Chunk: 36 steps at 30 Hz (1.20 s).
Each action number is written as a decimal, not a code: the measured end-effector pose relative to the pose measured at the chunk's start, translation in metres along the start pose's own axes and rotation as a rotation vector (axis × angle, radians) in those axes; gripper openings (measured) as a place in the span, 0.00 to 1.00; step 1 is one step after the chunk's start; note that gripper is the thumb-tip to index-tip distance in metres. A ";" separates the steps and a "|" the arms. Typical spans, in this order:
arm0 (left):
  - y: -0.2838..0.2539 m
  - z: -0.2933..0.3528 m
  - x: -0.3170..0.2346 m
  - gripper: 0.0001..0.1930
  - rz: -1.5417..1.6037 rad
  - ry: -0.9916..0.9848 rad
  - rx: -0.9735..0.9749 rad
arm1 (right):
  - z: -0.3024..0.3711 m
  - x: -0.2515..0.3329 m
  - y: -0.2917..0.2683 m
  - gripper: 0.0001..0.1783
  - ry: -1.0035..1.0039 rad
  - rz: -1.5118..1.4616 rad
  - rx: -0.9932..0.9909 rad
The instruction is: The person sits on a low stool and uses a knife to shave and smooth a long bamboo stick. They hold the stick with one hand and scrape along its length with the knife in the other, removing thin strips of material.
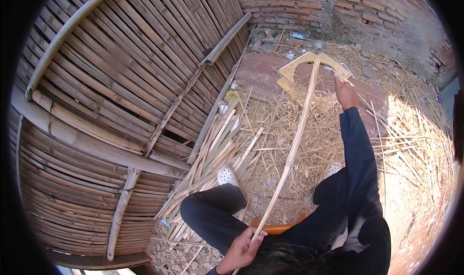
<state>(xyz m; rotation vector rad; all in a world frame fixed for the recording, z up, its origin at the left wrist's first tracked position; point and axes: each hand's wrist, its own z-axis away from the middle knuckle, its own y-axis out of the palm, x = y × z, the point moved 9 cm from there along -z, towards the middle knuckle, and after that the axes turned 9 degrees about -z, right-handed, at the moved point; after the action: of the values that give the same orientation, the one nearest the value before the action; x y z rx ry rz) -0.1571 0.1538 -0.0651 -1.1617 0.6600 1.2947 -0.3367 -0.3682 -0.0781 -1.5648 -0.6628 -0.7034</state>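
Note:
A long pale bamboo strip (293,151) runs from my lap away to the far middle. My left hand (243,250) is closed round its near part, thumb on top. The strip's far end lies against an arched pale wooden piece (290,67) above a reddish slab. Beside the right leg of that arch, my right hand (346,94) is closed, with the arm stretched forward. A little red shows at its fingers, but what it grips is too small to make out.
Split bamboo strips (212,161) lie piled at my left by a slatted bamboo wall (121,77). Shavings (270,144) cover the ground before me. An orange seat (279,228) shows between my legs. A brick wall (299,4) stands at the back, behind the reddish slab (256,72).

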 end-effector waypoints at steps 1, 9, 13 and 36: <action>-0.005 -0.002 0.004 0.08 -0.025 0.021 -0.046 | -0.003 -0.002 -0.007 0.45 -0.044 0.020 -0.045; -0.024 -0.048 -0.030 0.08 0.278 0.071 -0.192 | 0.165 0.128 0.035 0.32 -0.778 -0.152 0.390; -0.014 -0.053 -0.030 0.09 0.305 0.092 -0.183 | 0.233 0.163 0.026 0.29 -1.116 -0.266 0.442; -0.020 -0.030 0.002 0.07 0.075 0.040 -0.143 | 0.025 0.015 -0.011 0.42 -0.214 -0.061 -0.023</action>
<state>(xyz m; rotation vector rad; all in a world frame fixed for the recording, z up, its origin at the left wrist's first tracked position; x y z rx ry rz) -0.1314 0.1295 -0.0715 -1.2925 0.6537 1.4037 -0.3337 -0.3416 -0.0619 -1.6615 -0.8660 -0.5944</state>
